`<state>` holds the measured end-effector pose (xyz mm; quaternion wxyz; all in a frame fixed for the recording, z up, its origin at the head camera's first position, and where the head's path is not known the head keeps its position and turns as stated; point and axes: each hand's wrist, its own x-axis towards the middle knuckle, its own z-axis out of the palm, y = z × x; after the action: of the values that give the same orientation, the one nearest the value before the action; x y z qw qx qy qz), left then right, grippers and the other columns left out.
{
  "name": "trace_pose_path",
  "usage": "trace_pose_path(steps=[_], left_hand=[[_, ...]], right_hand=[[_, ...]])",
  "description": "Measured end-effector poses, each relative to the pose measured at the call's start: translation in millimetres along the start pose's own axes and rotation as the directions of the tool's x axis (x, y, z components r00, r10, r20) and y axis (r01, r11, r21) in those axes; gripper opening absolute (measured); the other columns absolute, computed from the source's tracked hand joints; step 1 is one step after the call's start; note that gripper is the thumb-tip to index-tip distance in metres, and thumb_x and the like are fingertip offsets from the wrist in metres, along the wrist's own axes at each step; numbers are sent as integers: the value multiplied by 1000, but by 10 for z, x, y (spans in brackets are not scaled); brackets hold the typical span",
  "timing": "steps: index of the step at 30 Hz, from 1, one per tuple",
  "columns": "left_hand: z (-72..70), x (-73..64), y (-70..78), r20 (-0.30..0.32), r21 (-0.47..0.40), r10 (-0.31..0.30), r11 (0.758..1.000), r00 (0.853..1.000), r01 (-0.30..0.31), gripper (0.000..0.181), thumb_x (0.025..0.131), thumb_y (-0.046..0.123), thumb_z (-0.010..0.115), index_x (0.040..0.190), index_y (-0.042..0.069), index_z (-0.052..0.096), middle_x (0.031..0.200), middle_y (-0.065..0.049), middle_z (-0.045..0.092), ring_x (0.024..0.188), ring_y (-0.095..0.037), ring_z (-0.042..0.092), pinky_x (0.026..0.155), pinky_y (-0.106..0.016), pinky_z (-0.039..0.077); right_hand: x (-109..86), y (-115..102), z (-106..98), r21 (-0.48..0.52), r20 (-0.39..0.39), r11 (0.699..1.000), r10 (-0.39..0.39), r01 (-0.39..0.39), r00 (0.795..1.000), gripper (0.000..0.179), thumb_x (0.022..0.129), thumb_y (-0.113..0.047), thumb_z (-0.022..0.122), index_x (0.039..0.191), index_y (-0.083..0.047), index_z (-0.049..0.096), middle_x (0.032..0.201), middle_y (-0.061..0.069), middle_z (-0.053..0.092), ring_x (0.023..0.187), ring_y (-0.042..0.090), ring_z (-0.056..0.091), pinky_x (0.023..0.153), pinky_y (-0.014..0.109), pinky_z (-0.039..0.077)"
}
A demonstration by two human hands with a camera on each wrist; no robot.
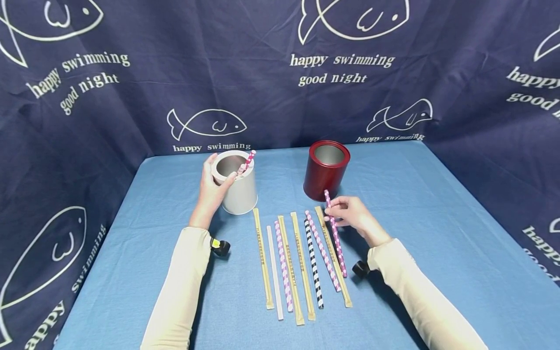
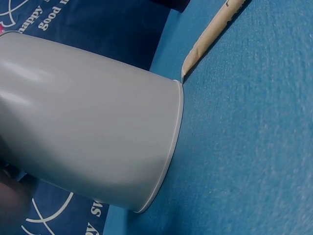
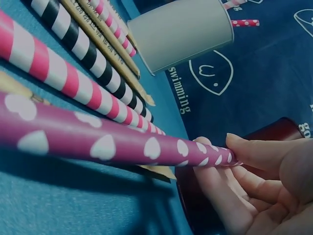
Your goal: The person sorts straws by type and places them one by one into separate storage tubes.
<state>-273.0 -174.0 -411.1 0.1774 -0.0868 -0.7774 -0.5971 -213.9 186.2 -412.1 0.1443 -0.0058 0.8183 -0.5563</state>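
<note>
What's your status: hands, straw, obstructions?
Left hand holds white can. Right hand pinches heart straw, not yet in a can. Two straws stick out of white can, room left; no evident obstruction.

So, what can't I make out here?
Head: lower ends of straws in the white can, hidden by its wall.
Head: print on wrapped straws, too small.
Left wrist: white can's rim, mostly cut off by left edge.
Right wrist: red can, mostly hidden behind right hand.
</note>
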Motion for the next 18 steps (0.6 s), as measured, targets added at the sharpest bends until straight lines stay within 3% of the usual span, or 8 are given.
trace_pose_path(steps=[7, 13, 18], left_hand=[[4, -20, 65, 4, 14, -19, 1000, 1000, 19, 77, 83, 19, 67, 147, 1, 29, 148, -22, 36, 134, -33, 39, 115, -44, 30], [-2, -92, 305, 18, -4, -35, 999, 999, 35, 76, 82, 9, 63, 145, -9, 25, 147, -30, 34, 134, -40, 38, 116, -48, 29], [5, -39, 142, 12, -2, -29, 1000, 999, 29, 78, 82, 12, 65, 147, -5, 25, 148, -27, 34, 135, -38, 38, 116, -47, 29]], right_hand=[[-21, -87, -34, 17, -58, 997, -71, 72, 996, 29, 91, -9, 64, 110, 12, 56, 93, 13, 74, 80, 12, 73, 74, 33, 60], [-45, -181, -27, -3, -151, 989, -149, 150, 977, 31, 92, -10, 64, 112, 12, 55, 104, 26, 71, 78, 7, 72, 73, 30, 60], [-64, -240, -14, -37, -216, 983, -181, 178, 959, 37, 91, -14, 66, 114, 12, 55, 109, 30, 67, 77, 3, 72, 71, 27, 59]])
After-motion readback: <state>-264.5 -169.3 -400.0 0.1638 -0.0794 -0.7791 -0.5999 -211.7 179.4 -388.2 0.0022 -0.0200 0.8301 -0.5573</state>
